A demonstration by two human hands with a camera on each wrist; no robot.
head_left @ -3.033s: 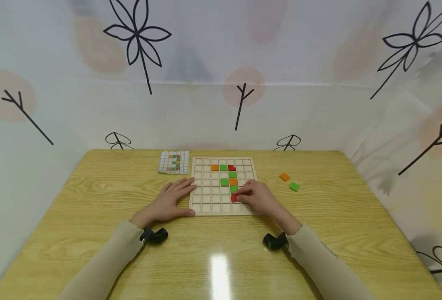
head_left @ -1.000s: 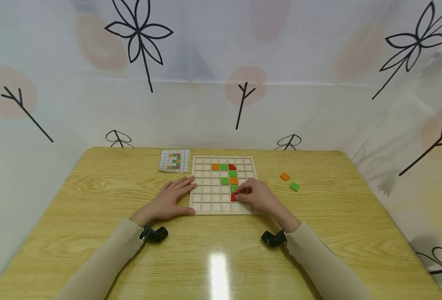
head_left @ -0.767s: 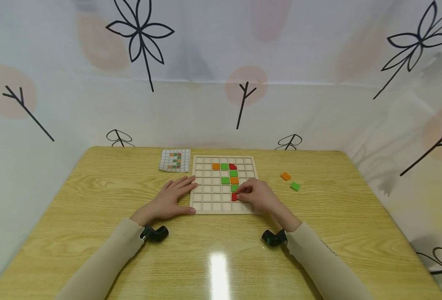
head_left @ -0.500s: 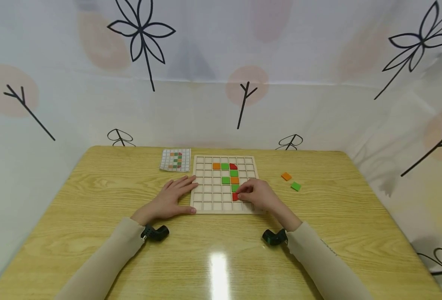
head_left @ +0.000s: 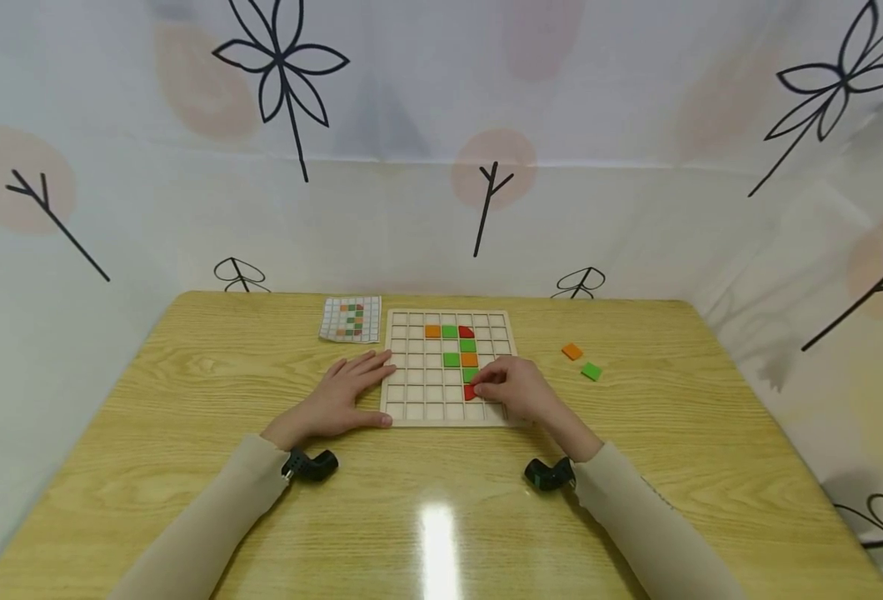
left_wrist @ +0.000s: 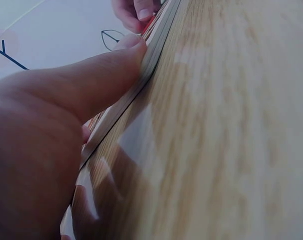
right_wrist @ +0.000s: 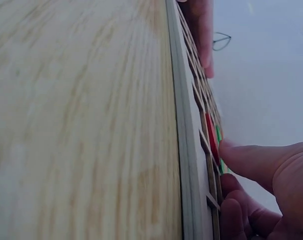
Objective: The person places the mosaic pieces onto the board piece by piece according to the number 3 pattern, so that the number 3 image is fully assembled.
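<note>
A wooden grid board (head_left: 415,398) lies on the table, with several orange, green and red tiles in its cells. My right hand (head_left: 520,390) is over its right side, thumb and forefinger pinching a red tile (head_left: 470,392) at a cell below a green tile (head_left: 469,375). In the right wrist view, the thumb (right_wrist: 256,159) meets this red tile (right_wrist: 211,135), which sits low among the grid walls. My left hand (head_left: 340,400) is spread flat at the board's left edge, fingertips and thumb touching the frame. The left wrist view shows that thumb (left_wrist: 101,77) on the board's rim.
A paper card (head_left: 350,320) printed with a coloured grid pattern lies behind the left hand. Right of the board, a loose orange tile (head_left: 572,352) and a loose green tile (head_left: 591,372) lie on the wooden table (head_left: 366,517). A patterned cloth (head_left: 396,225) hangs behind.
The red tile's outline has shifted slightly under the right fingertips, which stay at the same cell. The left hand stays on the board's edge. The head view has shifted a little.
</note>
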